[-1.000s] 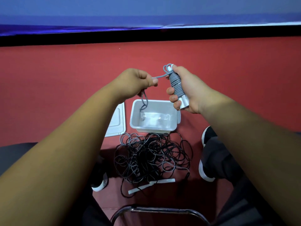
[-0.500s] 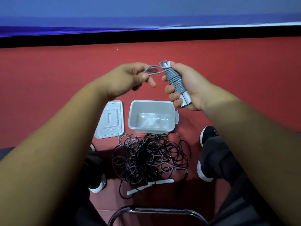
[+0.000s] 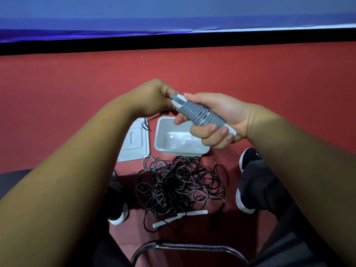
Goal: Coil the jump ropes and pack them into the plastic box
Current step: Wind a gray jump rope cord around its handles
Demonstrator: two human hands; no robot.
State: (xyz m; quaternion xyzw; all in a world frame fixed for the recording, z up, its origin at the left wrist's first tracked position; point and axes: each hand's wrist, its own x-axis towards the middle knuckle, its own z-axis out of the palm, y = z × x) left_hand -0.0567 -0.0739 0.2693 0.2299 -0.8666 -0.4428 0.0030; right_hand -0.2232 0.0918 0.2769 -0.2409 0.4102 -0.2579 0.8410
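Note:
A grey jump rope (image 3: 200,114) is wound tightly round its white handles into a bundle. My right hand (image 3: 217,120) grips the bundle from the right, above the box. My left hand (image 3: 152,97) pinches the rope's end at the top left tip of the bundle. The white plastic box (image 3: 163,139) stands open on the red floor below my hands, nothing visible in it. In front of it lies a tangled pile of black and grey jump ropes (image 3: 179,185) with two white handles (image 3: 179,217) at its near edge.
The box's lid (image 3: 134,141) lies flat to the left of the box. My black shoes (image 3: 247,180) rest on either side of the pile. A metal chair frame (image 3: 185,247) curves at the bottom. A black and blue wall band runs across the far side.
The loose rope end has been drawn in against the bundle's tip. My right hand tilted the bundle from upright to slanted and lowered it over the box; my left hand closed in on it.

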